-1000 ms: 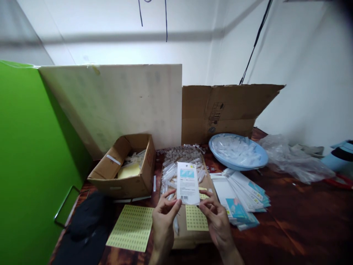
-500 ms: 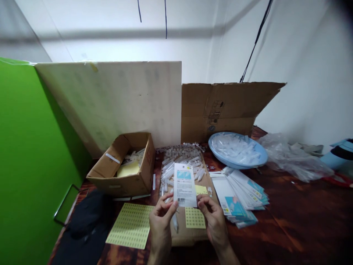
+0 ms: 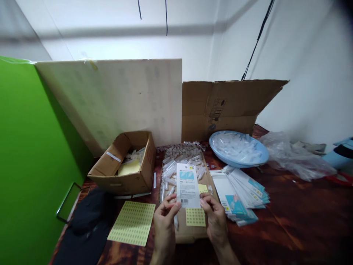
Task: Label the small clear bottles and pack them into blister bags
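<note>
A white printed packaging card (image 3: 188, 187), with blue pictures and a barcode, stands upright over the cardboard sheet. My left hand (image 3: 165, 217) pinches its lower left corner between thumb and fingers. At the lower right edge, my right hand (image 3: 215, 215) has its thumb and fingertips closed on the card. Beneath the hands lies a small yellow sticker sheet (image 3: 195, 217) on the cardboard sheet (image 3: 190, 235). Small clear plastic tubes (image 3: 169, 169) are heaped behind the card, which hides part of them.
To the left are an open cardboard box (image 3: 132, 184), a larger yellow sticker sheet (image 3: 132, 222) and a black cap (image 3: 88, 221). On the right, a fanned stack of cards (image 3: 242, 198) lies before a blue basin (image 3: 238, 162) of clear plastic pieces. A crumpled plastic bag (image 3: 295, 156) lies beyond.
Both hands and the card have shifted slightly to the right. The card stays held at its lower corners, and the whole view has moved a little.
</note>
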The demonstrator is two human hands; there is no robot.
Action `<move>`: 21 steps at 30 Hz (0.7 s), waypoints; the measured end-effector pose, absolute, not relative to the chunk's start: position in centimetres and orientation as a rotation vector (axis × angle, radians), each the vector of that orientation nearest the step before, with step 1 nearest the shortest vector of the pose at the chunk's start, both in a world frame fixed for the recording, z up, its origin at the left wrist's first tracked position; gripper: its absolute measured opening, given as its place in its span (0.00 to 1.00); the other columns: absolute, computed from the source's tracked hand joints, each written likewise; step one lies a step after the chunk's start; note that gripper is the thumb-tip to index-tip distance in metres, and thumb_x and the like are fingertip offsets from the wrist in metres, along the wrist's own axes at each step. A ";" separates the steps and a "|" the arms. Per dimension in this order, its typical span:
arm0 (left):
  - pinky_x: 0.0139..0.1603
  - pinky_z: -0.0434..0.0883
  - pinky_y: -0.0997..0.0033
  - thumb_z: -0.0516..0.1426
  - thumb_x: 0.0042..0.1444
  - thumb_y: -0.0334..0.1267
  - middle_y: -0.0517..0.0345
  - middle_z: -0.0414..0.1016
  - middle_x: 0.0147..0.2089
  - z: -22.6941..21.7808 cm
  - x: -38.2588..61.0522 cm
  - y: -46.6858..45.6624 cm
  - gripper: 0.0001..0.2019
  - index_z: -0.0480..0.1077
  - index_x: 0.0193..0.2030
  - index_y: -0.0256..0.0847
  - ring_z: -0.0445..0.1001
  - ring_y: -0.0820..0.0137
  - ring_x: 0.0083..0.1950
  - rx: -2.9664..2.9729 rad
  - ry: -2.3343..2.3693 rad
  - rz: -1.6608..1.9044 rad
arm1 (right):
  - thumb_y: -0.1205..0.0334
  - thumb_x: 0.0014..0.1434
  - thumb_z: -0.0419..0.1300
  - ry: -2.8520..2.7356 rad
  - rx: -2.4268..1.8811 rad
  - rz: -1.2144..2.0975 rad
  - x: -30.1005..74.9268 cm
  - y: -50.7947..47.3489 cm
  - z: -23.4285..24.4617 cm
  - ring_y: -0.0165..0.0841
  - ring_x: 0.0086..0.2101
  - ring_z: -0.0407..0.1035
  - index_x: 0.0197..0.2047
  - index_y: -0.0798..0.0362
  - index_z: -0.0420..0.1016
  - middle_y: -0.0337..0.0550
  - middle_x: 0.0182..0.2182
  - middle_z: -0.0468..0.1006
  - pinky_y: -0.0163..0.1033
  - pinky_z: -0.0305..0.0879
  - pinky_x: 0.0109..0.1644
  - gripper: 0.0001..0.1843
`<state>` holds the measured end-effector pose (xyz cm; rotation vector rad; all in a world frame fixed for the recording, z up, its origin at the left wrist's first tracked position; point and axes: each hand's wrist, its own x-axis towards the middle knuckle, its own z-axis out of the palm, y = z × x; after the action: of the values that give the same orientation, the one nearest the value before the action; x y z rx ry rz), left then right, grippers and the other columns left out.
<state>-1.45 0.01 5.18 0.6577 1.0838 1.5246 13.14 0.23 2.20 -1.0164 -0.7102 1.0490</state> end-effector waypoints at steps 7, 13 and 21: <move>0.51 0.74 0.62 0.72 0.40 0.40 0.46 0.78 0.49 5.2 -1.6 0.0 0.15 0.72 0.21 0.36 0.77 0.54 0.52 0.660 1.111 1.499 | 0.41 0.54 0.67 -0.449 -0.860 1.373 13.8 0.7 3.1 0.39 0.32 0.76 0.38 0.52 0.78 0.45 0.34 0.83 0.41 0.72 0.36 0.22; 0.48 0.74 0.63 0.72 0.39 0.40 0.47 0.78 0.45 4.9 -1.9 0.0 0.16 0.70 0.20 0.36 0.78 0.56 0.47 0.808 1.125 1.388 | 0.52 0.48 0.75 -0.661 -0.913 1.488 12.5 0.1 4.0 0.43 0.37 0.78 0.53 0.53 0.71 0.50 0.42 0.83 0.42 0.75 0.33 0.33; 0.44 0.74 0.71 0.72 0.39 0.38 0.50 0.77 0.43 4.9 -2.2 0.2 0.13 0.72 0.21 0.36 0.76 0.64 0.43 0.541 1.042 1.367 | 0.57 0.54 0.72 -0.584 -0.635 1.760 14.4 -0.9 3.2 0.47 0.49 0.76 0.59 0.49 0.68 0.51 0.49 0.81 0.50 0.75 0.47 0.32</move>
<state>-2.23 0.22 4.87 0.5408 1.0417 1.3666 14.38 -0.91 3.23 -0.6351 -0.5840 1.7598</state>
